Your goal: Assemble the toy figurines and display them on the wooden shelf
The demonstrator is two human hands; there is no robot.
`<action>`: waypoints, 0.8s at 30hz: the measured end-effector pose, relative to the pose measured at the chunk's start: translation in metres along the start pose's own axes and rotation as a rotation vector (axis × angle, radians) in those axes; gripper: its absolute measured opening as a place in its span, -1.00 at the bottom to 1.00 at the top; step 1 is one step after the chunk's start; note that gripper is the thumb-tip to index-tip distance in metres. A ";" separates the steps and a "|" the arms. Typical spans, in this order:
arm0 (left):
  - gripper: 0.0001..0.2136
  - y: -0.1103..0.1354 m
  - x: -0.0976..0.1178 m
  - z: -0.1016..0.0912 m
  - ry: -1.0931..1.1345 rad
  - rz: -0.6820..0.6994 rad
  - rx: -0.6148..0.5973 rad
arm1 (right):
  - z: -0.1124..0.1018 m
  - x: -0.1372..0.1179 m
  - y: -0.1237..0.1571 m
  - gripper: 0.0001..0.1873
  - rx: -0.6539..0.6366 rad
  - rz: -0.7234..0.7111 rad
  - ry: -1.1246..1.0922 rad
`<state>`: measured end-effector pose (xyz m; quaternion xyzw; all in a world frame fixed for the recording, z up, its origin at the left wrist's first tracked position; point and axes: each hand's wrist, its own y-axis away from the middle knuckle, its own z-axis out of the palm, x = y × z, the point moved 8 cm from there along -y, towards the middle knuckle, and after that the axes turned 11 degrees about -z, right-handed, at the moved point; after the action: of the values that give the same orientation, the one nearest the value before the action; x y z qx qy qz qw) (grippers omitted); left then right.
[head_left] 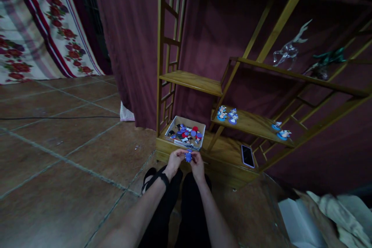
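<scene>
Between my two hands is a small purple figurine (pixel 188 156), held just in front of the box. My left hand (pixel 175 160) pinches it from the left side, and my right hand (pixel 198 163) closes on it from the right. Just beyond them, a white cardboard box (pixel 167 135) stands on the low wooden shelf, filled with several small red, purple, black and white figurine pieces (pixel 186 133). Details of the held figurine are too small to make out.
On the middle shelf (pixel 250 124) stand several small figurines (pixel 233 116), with blue-based ones (pixel 284 135) at its right. A phone (pixel 248 156) lies on the lower shelf. Higher up are a clear glass ornament (pixel 287 51) and a green one (pixel 328 58). A cable (pixel 61 117) crosses the floor.
</scene>
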<state>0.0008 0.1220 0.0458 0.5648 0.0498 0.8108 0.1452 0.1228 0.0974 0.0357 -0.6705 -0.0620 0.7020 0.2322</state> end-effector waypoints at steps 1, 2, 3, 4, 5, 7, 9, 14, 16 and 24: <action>-0.86 0.000 -0.001 -0.001 0.002 -0.003 -0.002 | 0.000 -0.001 0.000 -0.77 0.004 -0.004 -0.003; -0.86 -0.001 -0.002 -0.002 0.003 -0.005 -0.007 | -0.001 -0.003 0.000 -0.78 0.007 -0.009 -0.005; -0.86 -0.002 -0.003 -0.002 0.003 -0.005 -0.013 | -0.001 -0.003 0.000 -0.79 0.011 -0.012 -0.003; -0.86 -0.003 -0.004 -0.002 0.004 -0.005 -0.019 | -0.002 -0.004 0.000 -0.80 0.013 -0.012 0.005; -0.86 -0.003 -0.005 -0.003 0.006 -0.004 -0.023 | -0.002 -0.004 0.000 -0.81 0.014 -0.011 0.017; -0.86 -0.004 -0.006 -0.003 0.012 0.003 -0.025 | -0.003 -0.004 0.001 -0.82 0.015 -0.007 0.046; -0.85 -0.004 -0.007 -0.003 0.018 0.014 -0.022 | -0.005 -0.004 0.001 -0.83 0.026 -0.005 0.070; -0.90 -0.003 -0.006 -0.004 0.009 0.043 -0.019 | -0.012 -0.003 -0.001 -0.87 0.068 -0.020 0.096; -0.92 -0.004 -0.005 -0.005 -0.004 0.054 -0.023 | -0.014 -0.002 -0.001 -0.86 0.081 -0.026 0.099; -0.81 -0.008 -0.008 0.000 0.005 0.021 -0.112 | -0.012 0.013 0.001 -0.76 0.085 0.095 -0.036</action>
<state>0.0048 0.1275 0.0362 0.5542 -0.0010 0.8153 0.1678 0.1346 0.0993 0.0224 -0.6496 -0.0044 0.7260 0.2257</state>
